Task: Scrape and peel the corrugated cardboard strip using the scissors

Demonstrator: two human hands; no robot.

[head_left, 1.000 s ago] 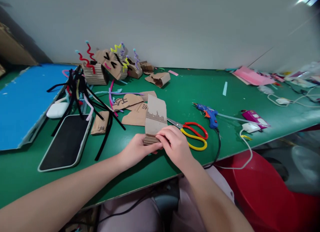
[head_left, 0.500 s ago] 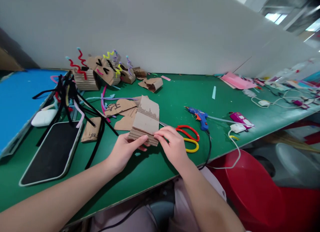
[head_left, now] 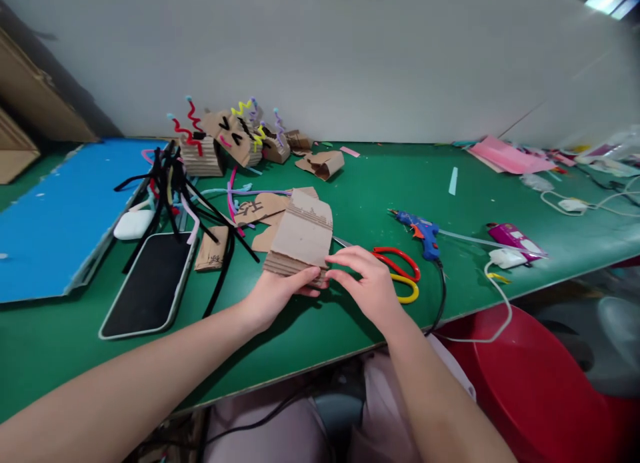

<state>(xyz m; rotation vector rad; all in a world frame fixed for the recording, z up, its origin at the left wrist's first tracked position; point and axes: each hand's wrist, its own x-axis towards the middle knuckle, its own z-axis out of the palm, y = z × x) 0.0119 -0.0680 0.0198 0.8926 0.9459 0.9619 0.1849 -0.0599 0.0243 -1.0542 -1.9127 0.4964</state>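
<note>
Near the green table's (head_left: 380,176) left edge lies a blue board (head_left: 55,216), with a dark phone (head_left: 150,283) beside it toward the front edge. At the middle of the front edge, the left hand (head_left: 277,293) is clamped on the near end of a corrugated cardboard piece (head_left: 303,233), which tilts up off the table. The right hand (head_left: 367,283) touches its near right corner with loosely curled fingers (head_left: 340,260); whether they pinch it is unclear. Just to the right lie scissors (head_left: 403,278) and a blue glue gun (head_left: 420,226).
</note>
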